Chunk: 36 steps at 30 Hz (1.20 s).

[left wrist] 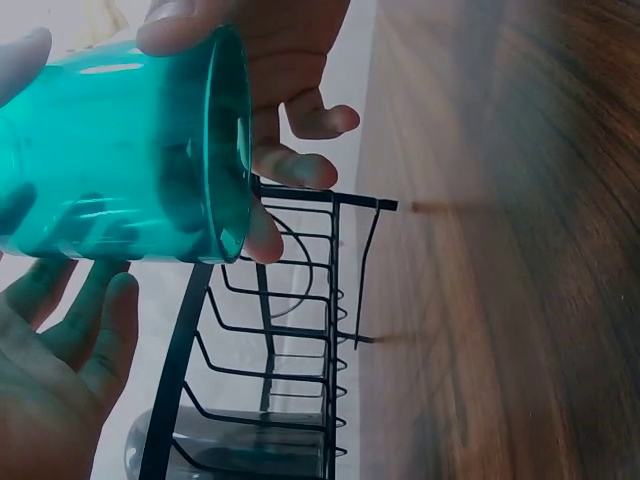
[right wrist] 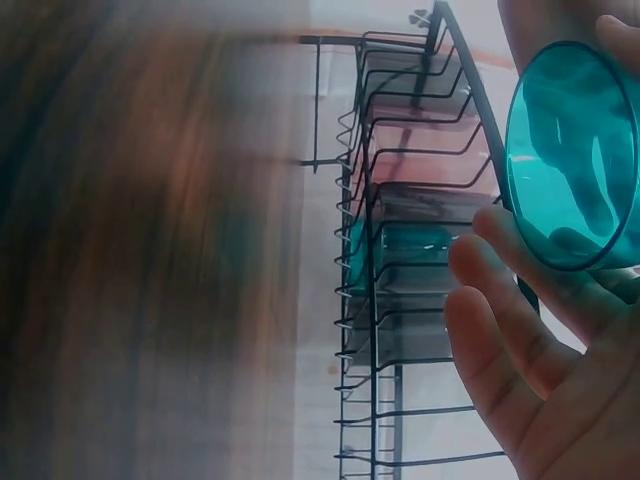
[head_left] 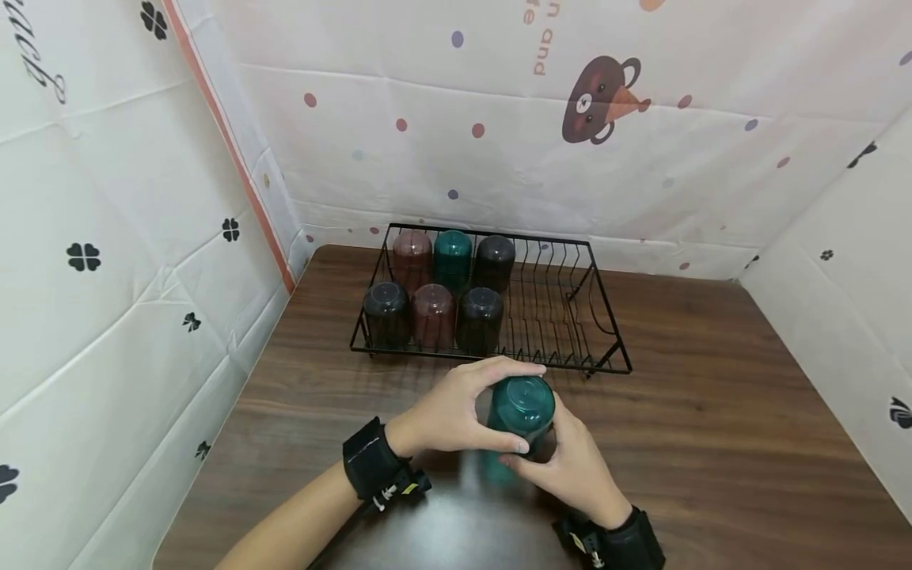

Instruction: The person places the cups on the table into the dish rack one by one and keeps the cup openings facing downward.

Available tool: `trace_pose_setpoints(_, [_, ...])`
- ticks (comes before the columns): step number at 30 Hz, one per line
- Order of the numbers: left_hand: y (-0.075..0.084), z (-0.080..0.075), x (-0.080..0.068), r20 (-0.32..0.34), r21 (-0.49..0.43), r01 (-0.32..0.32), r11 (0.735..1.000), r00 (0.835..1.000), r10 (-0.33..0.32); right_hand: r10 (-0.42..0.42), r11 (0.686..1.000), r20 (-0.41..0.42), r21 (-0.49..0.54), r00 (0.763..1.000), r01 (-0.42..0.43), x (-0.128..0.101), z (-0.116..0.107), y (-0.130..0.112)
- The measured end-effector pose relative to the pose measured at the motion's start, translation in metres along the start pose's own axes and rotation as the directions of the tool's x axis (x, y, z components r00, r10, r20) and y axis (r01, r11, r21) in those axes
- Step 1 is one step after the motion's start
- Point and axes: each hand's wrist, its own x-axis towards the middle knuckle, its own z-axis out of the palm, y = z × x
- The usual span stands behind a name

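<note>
Between both hands is a teal see-through cup (head_left: 523,405), held upside down above the table with its base facing up. The left hand (head_left: 466,408) grips it near the base, thumb across the near side and fingers over the far side. From the right, the right hand (head_left: 570,459) holds the cup lower down, its thumb near the left thumb. In the left wrist view the teal cup (left wrist: 130,150) lies sideways across the picture, rim toward the table. Its open mouth (right wrist: 572,155) shows in the right wrist view, with several right fingers (right wrist: 500,330) spread beside it.
Behind the hands stands a black wire rack (head_left: 563,317). Upside-down cups fill its left part: a back row of pink (head_left: 412,257), teal (head_left: 452,257) and dark grey (head_left: 493,261), and a front row of grey (head_left: 387,313), pink (head_left: 434,317) and grey (head_left: 480,317). Patterned cloth walls (head_left: 427,158) surround the wooden table (head_left: 712,412).
</note>
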Motion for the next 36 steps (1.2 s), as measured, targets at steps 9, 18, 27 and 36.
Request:
trace_pose_setpoints(9, [-0.004, 0.001, -0.001, -0.006, -0.001, -0.009, 1.000, 1.000, 0.009, 0.005, 1.000, 0.005, 0.029, 1.000, -0.005, 0.001, 0.004, 0.002])
trace_pose_setpoints(18, [-0.007, 0.000, 0.000, -0.009, 0.009, -0.015, 1.000, 1.000, 0.015, 0.009, 0.999, 0.023, 0.052, 1.000, -0.011, 0.002, 0.005, 0.004])
trace_pose_setpoints(27, [-0.010, -0.002, 0.003, 0.010, -0.001, -0.030, 1.000, 0.999, 0.030, 0.010, 0.998, 0.018, 0.054, 1.000, -0.011, 0.000, 0.005, 0.007])
trace_pose_setpoints(36, [-0.012, -0.004, 0.003, 0.042, -0.008, -0.030, 1.000, 0.999, 0.030, 0.018, 0.999, 0.021, 0.040, 1.000, -0.019, 0.001, 0.005, 0.004])
